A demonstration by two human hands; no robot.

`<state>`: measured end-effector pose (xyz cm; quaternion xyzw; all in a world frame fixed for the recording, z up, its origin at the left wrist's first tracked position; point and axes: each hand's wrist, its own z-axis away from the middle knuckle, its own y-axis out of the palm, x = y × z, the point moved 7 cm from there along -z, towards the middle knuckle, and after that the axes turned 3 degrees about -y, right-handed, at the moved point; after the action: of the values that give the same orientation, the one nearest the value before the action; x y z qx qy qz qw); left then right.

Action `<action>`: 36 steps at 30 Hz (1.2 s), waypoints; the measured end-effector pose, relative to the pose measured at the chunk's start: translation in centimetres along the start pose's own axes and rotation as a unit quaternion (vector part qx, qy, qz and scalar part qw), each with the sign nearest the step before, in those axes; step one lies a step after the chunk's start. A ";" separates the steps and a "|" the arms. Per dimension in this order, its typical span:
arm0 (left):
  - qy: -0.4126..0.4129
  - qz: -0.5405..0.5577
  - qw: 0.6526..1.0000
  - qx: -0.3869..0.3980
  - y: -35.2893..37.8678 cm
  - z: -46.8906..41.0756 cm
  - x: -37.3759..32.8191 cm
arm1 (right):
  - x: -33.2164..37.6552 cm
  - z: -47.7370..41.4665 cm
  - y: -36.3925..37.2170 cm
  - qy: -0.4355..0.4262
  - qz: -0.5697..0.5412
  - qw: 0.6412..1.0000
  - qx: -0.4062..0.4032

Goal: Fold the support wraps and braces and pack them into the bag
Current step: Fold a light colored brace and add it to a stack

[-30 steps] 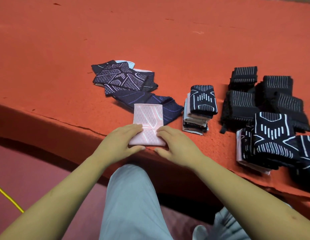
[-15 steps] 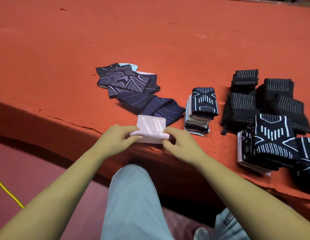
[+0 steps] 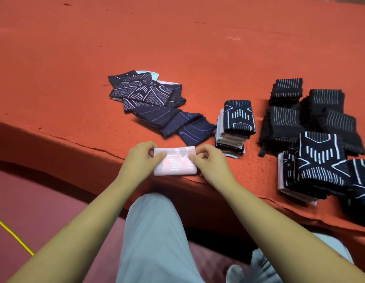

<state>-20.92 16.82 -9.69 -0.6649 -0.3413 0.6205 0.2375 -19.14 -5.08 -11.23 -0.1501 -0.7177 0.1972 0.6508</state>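
A pink support wrap (image 3: pixel 175 164) with white markings lies folded in half at the near edge of the red surface. My left hand (image 3: pixel 141 160) pinches its left end and my right hand (image 3: pixel 211 162) pinches its right end. Beyond it, several unfolded dark wraps (image 3: pixel 155 103) with purple and white patterns lie spread out. A small stack of folded wraps (image 3: pixel 235 125) stands to the right of my hands. No bag is in view.
More folded black braces with white stripes (image 3: pixel 312 117) and patterned ones (image 3: pixel 320 168) are piled at the right. The red surface (image 3: pixel 75 58) drops off at a front edge (image 3: pixel 75 146). My legs in grey trousers are below. A yellow cord (image 3: pixel 12 233) runs at lower left.
The pink wrap was flat under both hands; its far half has been folded over toward me, so it is now half as long, and both hands hold its ends.
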 end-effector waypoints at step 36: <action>-0.031 0.442 0.886 0.139 1.9 -5.3 -16.8 | 7.4 -0.5 -13.2 -0.004 -0.115 0.983 -0.146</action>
<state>-15.30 3.60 0.63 -0.6875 0.0703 0.7225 0.0176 -18.85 -13.16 1.64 -0.1588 -0.7538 0.0145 0.6374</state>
